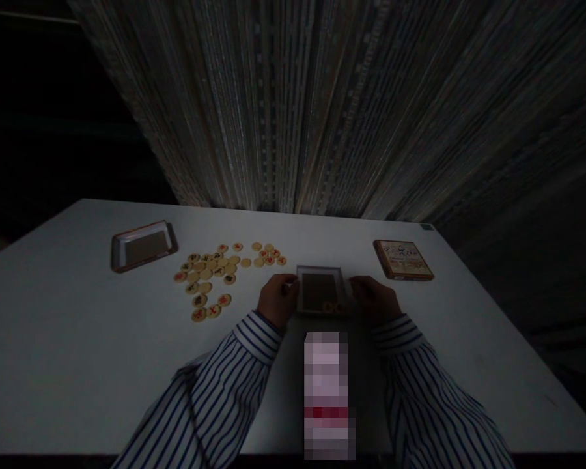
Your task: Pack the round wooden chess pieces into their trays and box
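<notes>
A small shallow box tray (319, 269) sits on the table in front of me, with a few round xiangqi pieces (328, 307) in its near right corner. My left hand (277, 299) is closed, its fingertips pinching the tray's left wall. On the other side my right hand (377, 301) has its fingers curled together close to the right wall. Shadow hides whether those fingertips touch the tray or hold anything. Left of my left hand lies a loose spread of more pieces (222, 262), some showing red or black characters, others plain side up.
A second open tray or lid (144, 246) lies at the far left of the white table (102, 365). At the right is a flat printed box (404, 260). A pixelated patch (326, 384) covers something nearest me. Striped curtain (293, 117) hangs behind the table's far edge.
</notes>
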Demonstrator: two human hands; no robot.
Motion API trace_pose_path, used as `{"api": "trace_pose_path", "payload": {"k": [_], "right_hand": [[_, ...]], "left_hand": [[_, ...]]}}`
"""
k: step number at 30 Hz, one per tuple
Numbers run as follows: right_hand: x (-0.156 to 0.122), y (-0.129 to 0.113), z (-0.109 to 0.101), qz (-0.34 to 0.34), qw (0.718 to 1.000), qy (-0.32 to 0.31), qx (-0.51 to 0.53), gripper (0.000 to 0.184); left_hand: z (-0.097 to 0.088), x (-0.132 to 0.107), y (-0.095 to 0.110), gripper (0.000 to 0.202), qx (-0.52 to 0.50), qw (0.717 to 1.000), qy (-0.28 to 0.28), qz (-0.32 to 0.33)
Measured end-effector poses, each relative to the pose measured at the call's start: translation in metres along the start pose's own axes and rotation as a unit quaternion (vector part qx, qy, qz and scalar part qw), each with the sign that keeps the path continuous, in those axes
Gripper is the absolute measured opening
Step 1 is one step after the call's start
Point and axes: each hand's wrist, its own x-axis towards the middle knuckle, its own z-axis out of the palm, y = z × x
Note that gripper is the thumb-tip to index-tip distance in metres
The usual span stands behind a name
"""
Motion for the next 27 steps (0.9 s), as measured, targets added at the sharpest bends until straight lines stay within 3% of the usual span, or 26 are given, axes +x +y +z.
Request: {"api": "trace_pose_path", "payload": {"k": [20,27], "right_hand": [[0.004,-0.002,-0.001,0.006,1.000,-0.004,0.019,0.028],[0.003,0.002,0.002,0.001,1.000,0.013,0.028,0.030]], "left_hand": [[0.000,0.000,-0.005,0.014,-0.030,0.999,0.035,-0.002],[-0.015,-0.004,0.005,0.015,-0.040,0.999,0.029,-0.012]]}}
